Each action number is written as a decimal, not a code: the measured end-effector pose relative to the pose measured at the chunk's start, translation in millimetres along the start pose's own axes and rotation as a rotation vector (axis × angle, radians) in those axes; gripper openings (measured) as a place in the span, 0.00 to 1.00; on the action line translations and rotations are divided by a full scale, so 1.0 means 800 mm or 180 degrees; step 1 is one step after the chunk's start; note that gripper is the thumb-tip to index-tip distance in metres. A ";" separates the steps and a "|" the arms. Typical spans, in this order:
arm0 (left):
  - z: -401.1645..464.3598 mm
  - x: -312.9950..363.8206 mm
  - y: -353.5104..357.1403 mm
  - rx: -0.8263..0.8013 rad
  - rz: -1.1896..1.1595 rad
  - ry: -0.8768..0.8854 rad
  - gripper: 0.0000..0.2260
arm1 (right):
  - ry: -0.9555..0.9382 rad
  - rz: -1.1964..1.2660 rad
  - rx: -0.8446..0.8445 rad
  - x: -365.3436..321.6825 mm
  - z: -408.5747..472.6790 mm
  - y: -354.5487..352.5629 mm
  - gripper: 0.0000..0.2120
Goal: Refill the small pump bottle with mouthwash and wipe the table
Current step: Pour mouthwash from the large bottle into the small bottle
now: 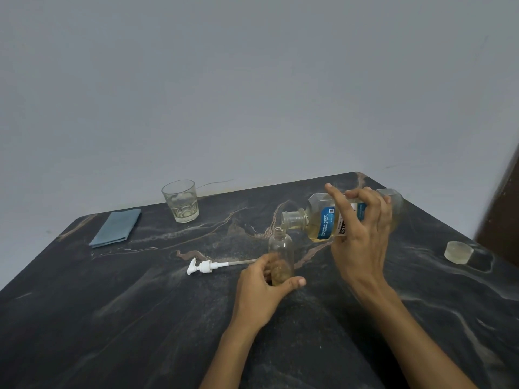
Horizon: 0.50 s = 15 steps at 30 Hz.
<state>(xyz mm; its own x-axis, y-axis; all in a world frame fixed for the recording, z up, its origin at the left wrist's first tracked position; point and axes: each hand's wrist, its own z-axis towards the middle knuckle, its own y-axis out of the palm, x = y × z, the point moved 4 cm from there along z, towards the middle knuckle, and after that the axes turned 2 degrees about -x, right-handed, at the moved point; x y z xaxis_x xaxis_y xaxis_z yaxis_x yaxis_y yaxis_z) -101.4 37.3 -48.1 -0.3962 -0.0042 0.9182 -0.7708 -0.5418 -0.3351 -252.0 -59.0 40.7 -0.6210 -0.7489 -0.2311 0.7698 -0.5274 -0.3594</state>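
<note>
Pouring: two hands, one mouthwash bottle (323, 220), one pump bottle (280, 248).

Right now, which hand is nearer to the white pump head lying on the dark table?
Left. The left hand, holding the small clear bottle, is just right of the white pump head; the right hand is farther right, tilting the mouthwash bottle.

1. A plain pale grey wall (252, 80) stood behind the table (112, 318).
2. The table top was dark, marbled with pale and brownish veins.
3. A dark brown edge (502, 206), perhaps a door, showed at the far right.
</note>
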 end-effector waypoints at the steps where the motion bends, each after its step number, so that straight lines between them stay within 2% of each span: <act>1: 0.000 -0.001 0.000 0.0010 0.0011 0.0001 0.29 | -0.0003 -0.0006 0.0005 0.000 0.000 0.000 0.47; 7: 0.001 -0.002 0.000 0.0034 0.0025 0.0032 0.24 | 0.0006 0.0001 -0.0004 0.001 0.000 0.000 0.46; 12: 0.000 0.004 0.000 -0.0007 -0.0021 0.0073 0.37 | 0.0010 0.0036 -0.0030 0.000 0.001 0.000 0.46; 15: -0.001 0.005 0.000 -0.0006 -0.0015 0.0080 0.39 | 0.0025 0.0056 -0.0039 0.000 0.001 0.001 0.46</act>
<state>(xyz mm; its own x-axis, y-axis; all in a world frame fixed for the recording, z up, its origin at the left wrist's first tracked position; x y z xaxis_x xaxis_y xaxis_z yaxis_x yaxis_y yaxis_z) -103.0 38.0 -44.8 -0.4051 0.0195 0.9141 -0.7736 -0.5401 -0.3313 -251.4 -59.4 40.9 -0.6086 -0.7548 -0.2446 0.7788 -0.5092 -0.3664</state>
